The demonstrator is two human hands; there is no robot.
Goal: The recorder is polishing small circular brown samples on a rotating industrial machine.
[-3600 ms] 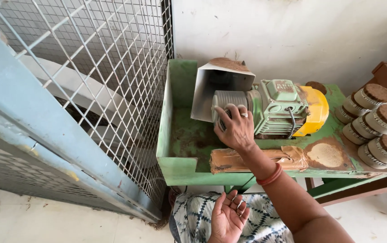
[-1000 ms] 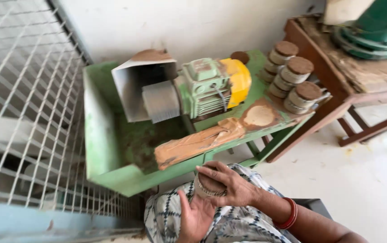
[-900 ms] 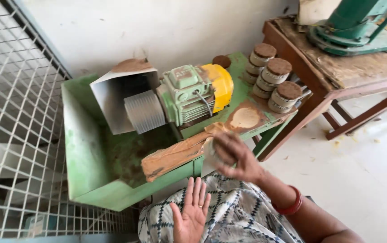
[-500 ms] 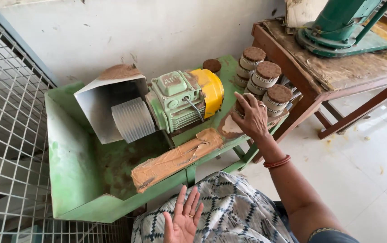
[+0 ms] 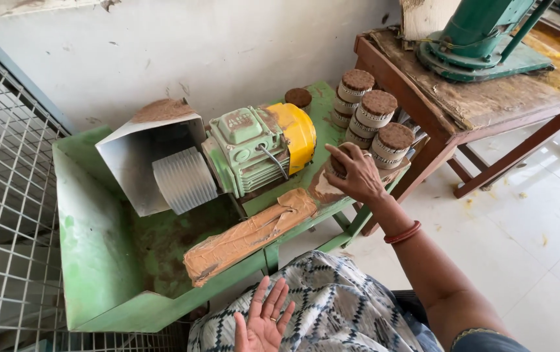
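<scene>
My right hand (image 5: 357, 173) is stretched out over the right end of the green machine stand (image 5: 91, 261), its fingers closed around a small round brown-topped cup (image 5: 338, 164). It hovers just in front of three stacks of similar brown-filled cups (image 5: 374, 120). My left hand (image 5: 262, 319) rests palm up and empty on my patterned lap, fingers apart. A green and yellow motor (image 5: 260, 146) with a ribbed grey roller (image 5: 183, 179) sits on the stand.
A mud-coated wooden board (image 5: 247, 236) lies along the stand's front edge. A wire mesh panel (image 5: 6, 195) stands at the left. A wooden table (image 5: 488, 98) with a green machine base (image 5: 482, 39) is at the right, over a tiled floor.
My right hand lifted a small cup from my lap and carried it rightward to the stacks of cups. My left hand stayed open on my lap. My view swung right.
</scene>
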